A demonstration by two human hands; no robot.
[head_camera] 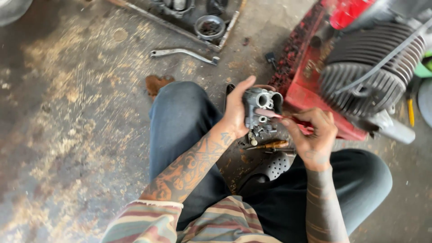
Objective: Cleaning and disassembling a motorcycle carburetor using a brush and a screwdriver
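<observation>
**Carburettor in hand beside the red engine housing**

Taking the grey cast-metal carburettor body (261, 112) as reference. Far to its upper left, a bent silver steel wrench (184, 54) lies flat on the stained concrete floor (67, 112). Beyond the wrench, a small round metal cup (209, 27) sits in a shallow dark tray (180, 22).

My left hand (236, 112) is closed around the carburettor's left side, thumb up over its top edge, holding it upright above my knees with its two round bores facing me. Directly below the carburettor, a wooden-handled screwdriver (270, 145) rests on the floor, next to a black perforated sandal (270, 168).

Immediately right of the carburettor, my right hand (315, 135) is pinched shut on a thin red-handled tool (288, 119), its tip touching the carburettor's right face. Further right stands the red engine housing (310, 85) with grey finned metal cylinder (369, 72).
</observation>
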